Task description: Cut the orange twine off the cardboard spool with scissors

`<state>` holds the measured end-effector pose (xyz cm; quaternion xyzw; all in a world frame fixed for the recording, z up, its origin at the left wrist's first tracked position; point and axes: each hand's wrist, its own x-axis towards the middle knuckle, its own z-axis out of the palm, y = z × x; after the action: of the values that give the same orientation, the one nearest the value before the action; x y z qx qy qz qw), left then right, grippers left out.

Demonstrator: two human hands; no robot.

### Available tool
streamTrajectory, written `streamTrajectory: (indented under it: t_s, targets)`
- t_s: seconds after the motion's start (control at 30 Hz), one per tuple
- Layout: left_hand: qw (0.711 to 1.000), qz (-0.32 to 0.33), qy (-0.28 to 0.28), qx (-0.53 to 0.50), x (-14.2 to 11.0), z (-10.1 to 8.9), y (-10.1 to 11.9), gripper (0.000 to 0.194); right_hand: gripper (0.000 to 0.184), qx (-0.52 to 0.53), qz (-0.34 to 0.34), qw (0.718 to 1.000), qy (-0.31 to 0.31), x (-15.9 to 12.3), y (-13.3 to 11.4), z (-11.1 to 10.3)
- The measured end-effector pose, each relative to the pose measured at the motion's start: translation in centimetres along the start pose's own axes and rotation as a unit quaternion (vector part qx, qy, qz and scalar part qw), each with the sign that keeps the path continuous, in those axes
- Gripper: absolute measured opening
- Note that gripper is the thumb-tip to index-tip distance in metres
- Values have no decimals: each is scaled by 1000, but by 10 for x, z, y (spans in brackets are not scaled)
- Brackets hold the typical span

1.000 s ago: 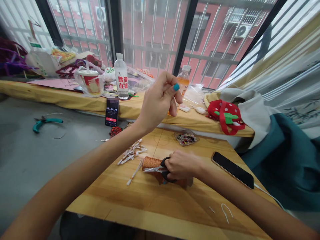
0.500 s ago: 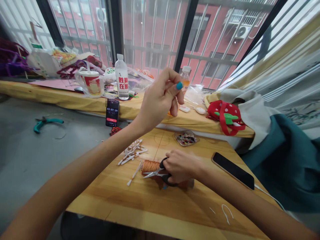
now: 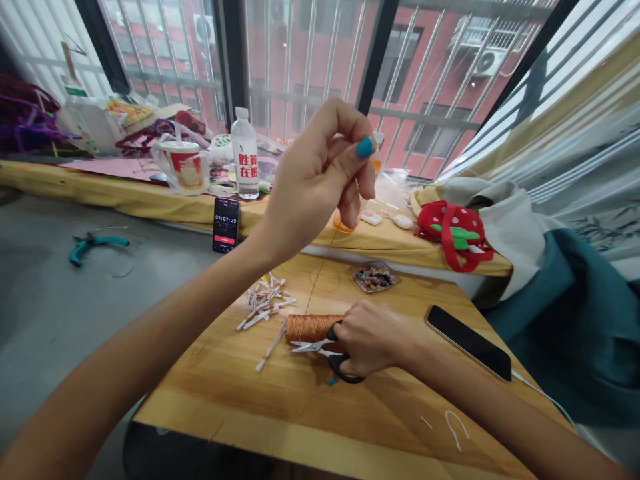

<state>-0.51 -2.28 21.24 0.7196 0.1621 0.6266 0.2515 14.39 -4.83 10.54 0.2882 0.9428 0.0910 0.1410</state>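
Note:
My left hand point(image 3: 330, 157) is raised above the table, its thumb and fingers pinched together. A thin orange-brown thread point(image 3: 317, 280) runs up toward it from the table; its end at the fingertips is hidden. My right hand point(image 3: 375, 337) holds scissors point(image 3: 311, 347) by their black handles, with the blades pointing left and slightly apart. Just behind the blades lies a spool of orange-brown thread point(image 3: 311, 328) on its side, its right part covered by my right hand. A white strip bound with thread point(image 3: 270, 348) lies left of the spool.
A pile of similar white strips point(image 3: 267, 300) lies on the wooden table point(image 3: 240, 393). Behind stands a clear tray of beads point(image 3: 375, 276); a phone point(image 3: 467, 341) with a cable is at right. A water bottle point(image 3: 245, 157) and drink cup point(image 3: 184, 167) stand on the ledge.
My left hand has risen and come slightly closer. My right hand and the scissors have shifted a little toward me and right, showing more of the spool.

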Motion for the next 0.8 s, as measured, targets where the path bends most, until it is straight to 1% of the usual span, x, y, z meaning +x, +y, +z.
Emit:
streamTrajectory:
  t_s: [0.1, 0.3, 0.4, 0.47, 0.5, 0.57, 0.67, 0.73, 0.8]
  targets:
    - [1000, 0, 3, 23, -1, 1, 4, 5, 36, 17, 4, 1000, 0, -2, 0, 3]
    - [999, 22, 0, 31, -1, 1, 15, 10, 32, 31, -2, 1000, 1, -3, 0, 7]
    - [998, 41, 4, 37, 3, -1, 19, 9, 29, 42, -10, 999, -4, -4, -2, 10]
    - [998, 48, -4, 31, 8, -2, 16, 8, 31, 44, -3, 999, -11, -5, -4, 12]
    - [998, 43, -19, 30, 10, -2, 11, 8, 31, 44, 1, 999, -13, -5, -6, 13]
    - [996, 16, -66, 53, 13, -1, -4, 8, 33, 39, 6, 999, -15, -7, -9, 15]
    - [978, -47, -139, 152, 11, 1, -40, 8, 33, 31, 2, 999, -10, -10, -14, 16]
    - [958, -68, -159, 228, 6, 2, -67, 9, 33, 32, 0, 999, -6, -13, -17, 17]
    - [943, -77, -157, 282, 0, 3, -90, 11, 32, 37, -1, 999, 1, -16, -19, 19]
